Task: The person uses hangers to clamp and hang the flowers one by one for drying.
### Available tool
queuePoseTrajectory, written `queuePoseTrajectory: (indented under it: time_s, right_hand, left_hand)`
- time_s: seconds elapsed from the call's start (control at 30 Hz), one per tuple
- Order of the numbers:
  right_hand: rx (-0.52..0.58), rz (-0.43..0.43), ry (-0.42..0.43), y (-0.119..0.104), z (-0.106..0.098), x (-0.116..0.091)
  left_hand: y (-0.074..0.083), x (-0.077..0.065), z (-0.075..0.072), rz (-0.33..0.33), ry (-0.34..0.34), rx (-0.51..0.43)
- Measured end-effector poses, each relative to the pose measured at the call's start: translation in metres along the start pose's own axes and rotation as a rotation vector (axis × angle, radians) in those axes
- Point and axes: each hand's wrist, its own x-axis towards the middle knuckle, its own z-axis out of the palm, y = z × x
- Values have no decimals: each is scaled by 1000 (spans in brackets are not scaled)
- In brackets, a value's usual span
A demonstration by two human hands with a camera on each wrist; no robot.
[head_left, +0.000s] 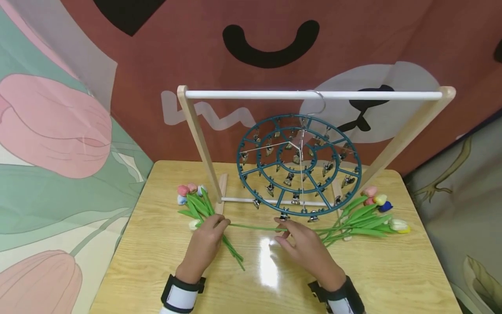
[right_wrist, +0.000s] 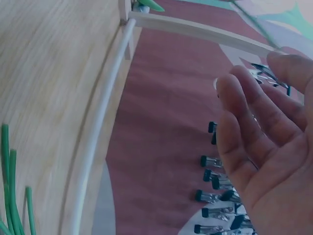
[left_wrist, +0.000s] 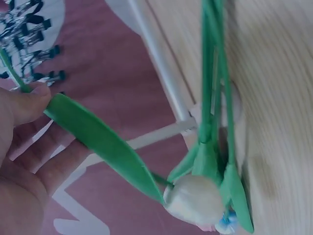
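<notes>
Currently, left hand (head_left: 207, 240): thumb and fingers clamped on the white tulip (left_wrist: 195, 199), just beside its long green leaf (left_wrist: 105, 143).
White tulip: held crosswise above the table (head_left: 137, 261) – bloom toward the left edge, stem reaching right as far as the other hand.
Right hand (head_left: 307, 248): fingers bent, at the metal clip (head_left: 284, 216) nearest the front edge; whether they pinch it or the stem, I cannot tell.
Clip hanger (head_left: 280, 199): teal, three rings joined by spokes, metal clips dangling, slung by a hook (head_left: 321, 100) from the white rail (head_left: 251, 94).
Wooden stand (head_left: 201, 141): upright toward the back edge, its posts carrying the rail.
Left tulip bunch (head_left: 200, 204): near the left edge – pink and pale blue blooms, stems slanting toward the front edge.
Right tulip bunch (head_left: 364, 218): near the right edge; pink, yellow, blue and white blooms.
Backdrop (head_left: 188, 48): reddish-brown cloth with printed black and pale shapes.
</notes>
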Motion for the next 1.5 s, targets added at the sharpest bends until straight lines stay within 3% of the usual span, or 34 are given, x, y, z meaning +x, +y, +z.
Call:
queuePoseTrajectory:
  time_s: [0.1,0.37,0.57,0.7,1.0,1.13,1.33,1.5]
  right_hand:
    - [29,14,-26,0,-4,-2]
    - [-1,14,-141,-4,5,1]
    - [31,102,-325,-7,20,4]
    - [45,113,-376,-8,27,8]
    - [13,30,-227,-5,37,16]
    - [24,36,-161,-6,39,19]
    - [29,55,-114,-10,38,24]
    - [7,160,-135,-16,35,27]
  left_hand:
    - [5,1,-5,-38,39,-100]
    - [32,14,-4,-96,202,-535]
    - [47,17,5,-228,317,-859]
    - [50,17,9,-316,366,-1025]
    - [53,26,13,-549,458,-1165]
    - [56,27,21,-583,445,-1198]
    - [65,24,33,-616,353,-1241]
    - [66,24,38,-661,354,-1242]
